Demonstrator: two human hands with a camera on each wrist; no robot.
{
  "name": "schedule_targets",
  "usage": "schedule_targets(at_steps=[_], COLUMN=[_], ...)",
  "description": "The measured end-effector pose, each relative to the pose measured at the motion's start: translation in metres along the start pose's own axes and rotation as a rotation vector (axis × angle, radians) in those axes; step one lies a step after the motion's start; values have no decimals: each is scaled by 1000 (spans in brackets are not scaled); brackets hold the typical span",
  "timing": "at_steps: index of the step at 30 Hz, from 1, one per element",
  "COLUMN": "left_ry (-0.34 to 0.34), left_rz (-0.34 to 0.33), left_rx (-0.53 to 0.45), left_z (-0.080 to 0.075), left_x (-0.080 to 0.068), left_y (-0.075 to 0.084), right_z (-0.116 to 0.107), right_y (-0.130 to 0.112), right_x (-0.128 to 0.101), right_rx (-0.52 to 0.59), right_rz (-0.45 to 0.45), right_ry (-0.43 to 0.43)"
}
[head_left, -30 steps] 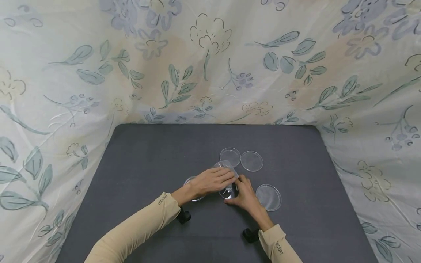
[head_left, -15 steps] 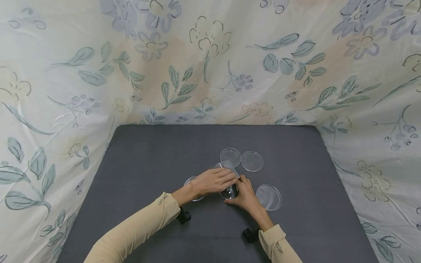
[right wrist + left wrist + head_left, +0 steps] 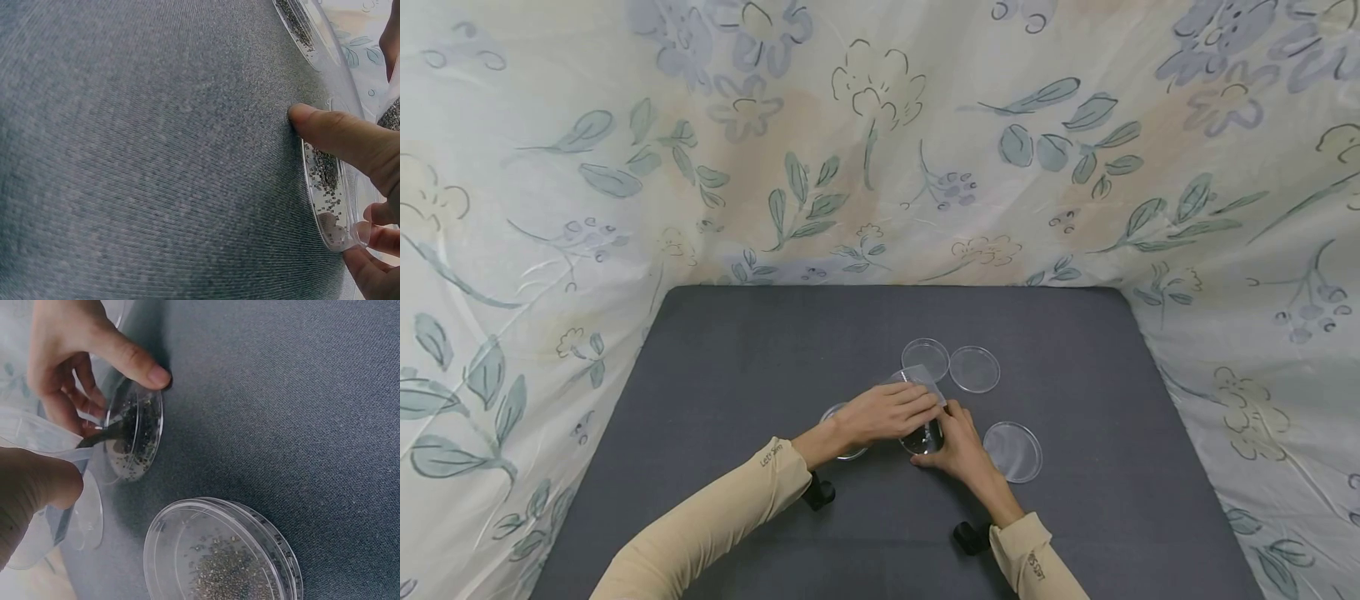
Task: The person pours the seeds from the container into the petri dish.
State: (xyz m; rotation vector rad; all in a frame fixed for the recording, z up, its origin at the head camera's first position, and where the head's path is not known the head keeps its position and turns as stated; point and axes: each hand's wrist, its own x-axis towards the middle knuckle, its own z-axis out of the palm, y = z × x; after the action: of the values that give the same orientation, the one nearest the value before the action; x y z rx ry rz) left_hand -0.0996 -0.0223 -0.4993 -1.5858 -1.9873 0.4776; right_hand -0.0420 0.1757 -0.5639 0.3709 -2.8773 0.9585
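On the surface [image 3: 737, 358], a likely brittle dish [image 3: 157, 439] is safely held by its sides in the right grip [image 3: 964, 454], a container [image 3: 928, 382] in the left grip [image 3: 889, 412].

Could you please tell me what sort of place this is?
Perhaps an indoor spot arranged for recording handwork, rather than a working laboratory: floral cloth hangs around a dark table, where clear dishes hold small grains.
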Motion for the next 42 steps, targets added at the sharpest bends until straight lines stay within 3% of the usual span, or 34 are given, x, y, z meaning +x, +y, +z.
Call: schedule_targets(at_steps=[10,19,42], left_ry=[22,-25,-56], left_rz=[6,30,41], left_rx=[15,37,23], left_z=[1,-2,-4], left_x=[2,1,2], left_y=[1,0,-5], right_z=[3,3,4], right_y=[4,3,3], right_x=[-1,-1,2], right_rx=[-18,-12,-31], right_rz=[-15,-10,16], right_ry=[6,-1,-15])
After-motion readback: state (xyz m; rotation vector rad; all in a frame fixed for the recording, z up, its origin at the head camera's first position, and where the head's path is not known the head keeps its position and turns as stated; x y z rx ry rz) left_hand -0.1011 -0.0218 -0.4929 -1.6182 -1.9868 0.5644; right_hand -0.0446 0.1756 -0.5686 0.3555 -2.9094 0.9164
